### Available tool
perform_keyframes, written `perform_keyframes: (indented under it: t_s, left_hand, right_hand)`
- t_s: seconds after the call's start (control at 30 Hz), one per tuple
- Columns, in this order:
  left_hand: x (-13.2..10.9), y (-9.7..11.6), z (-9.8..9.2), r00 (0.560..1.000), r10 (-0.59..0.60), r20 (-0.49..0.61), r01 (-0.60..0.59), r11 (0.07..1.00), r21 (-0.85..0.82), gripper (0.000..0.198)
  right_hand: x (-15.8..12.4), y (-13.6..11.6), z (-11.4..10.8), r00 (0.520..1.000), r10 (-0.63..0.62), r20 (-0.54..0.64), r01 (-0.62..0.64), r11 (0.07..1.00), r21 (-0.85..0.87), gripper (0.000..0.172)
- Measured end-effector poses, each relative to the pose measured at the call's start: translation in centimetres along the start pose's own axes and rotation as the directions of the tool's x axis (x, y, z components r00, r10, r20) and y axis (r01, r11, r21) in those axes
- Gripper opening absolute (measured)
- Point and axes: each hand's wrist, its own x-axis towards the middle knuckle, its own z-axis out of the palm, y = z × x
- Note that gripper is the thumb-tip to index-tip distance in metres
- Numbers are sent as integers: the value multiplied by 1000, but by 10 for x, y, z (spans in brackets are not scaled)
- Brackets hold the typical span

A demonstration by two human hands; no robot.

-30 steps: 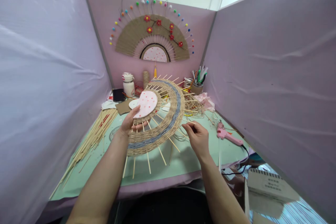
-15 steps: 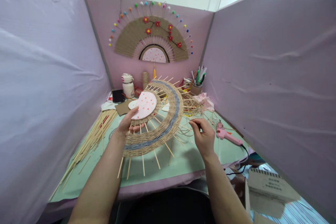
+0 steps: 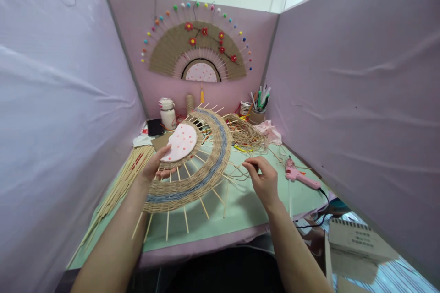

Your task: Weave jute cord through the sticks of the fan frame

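My left hand [image 3: 156, 167] grips a half-woven fan [image 3: 192, 165] by its pink dotted centre, thumb on top and fingers underneath. The fan has tan and blue-grey woven bands and bare sticks poking out all round, and it is held tilted above the green table [image 3: 237, 213]. My right hand [image 3: 263, 178] is just right of the fan's edge, fingers pinched on a thin tan weaving strand [image 3: 237, 171] that runs back to the weave.
A bundle of loose sticks [image 3: 120, 183] lies at the left. A tangle of tan strands [image 3: 245, 137] sits behind the fan. A pink glue gun [image 3: 302, 178] lies at the right. Bottle [image 3: 167, 113], pen cup [image 3: 257, 112] and a finished fan [image 3: 197, 50] are at the back wall.
The fan has swung leftward and lower with my left hand. My right hand stays pinched, shifted slightly right and away from the fan's edge.
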Motion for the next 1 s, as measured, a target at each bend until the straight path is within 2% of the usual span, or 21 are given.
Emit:
perform_keyframes:
  t_s: [0.13,0.23,0.3,0.43,0.53,0.63,0.73,0.87,1.0]
  left_hand:
    - [-3,-3,3,1000,3,5,-3,1000,-24,58]
    - [-2,-8,10,1000,-11,29,12,998,-64,57]
    - [0,-11,15,1000,4,29,-2,997,-83,55]
    - [3,-14,18,997,71,-43,-75,992,-98,52]
    - [2,-11,16,999,42,-14,-43,997,-70,53]
    - [-1,-8,18,1000,15,25,-13,999,-47,55]
    - [-3,-7,21,1000,15,-9,-16,997,-77,53]
    - [-4,-7,24,996,17,-89,-29,990,-141,47]
    - [-4,-8,20,997,-19,-74,5,983,-186,48]
  right_hand:
    - [-4,-1,3,994,101,-42,-100,995,20,18]
    - [-6,-1,6,986,163,-27,-162,987,17,25]
    - [-7,-1,9,982,187,-4,-187,982,19,28]
    - [-7,0,11,975,221,-10,-221,975,24,34]
    - [-8,4,10,970,244,-23,-243,969,32,35]
    - [-7,9,8,971,238,-19,-236,970,51,27]
    - [-6,14,6,980,198,-21,-196,979,45,17]
    - [-3,17,2,986,157,-62,-156,987,27,16]
    - [-2,16,-3,988,104,-115,-107,994,-28,15]
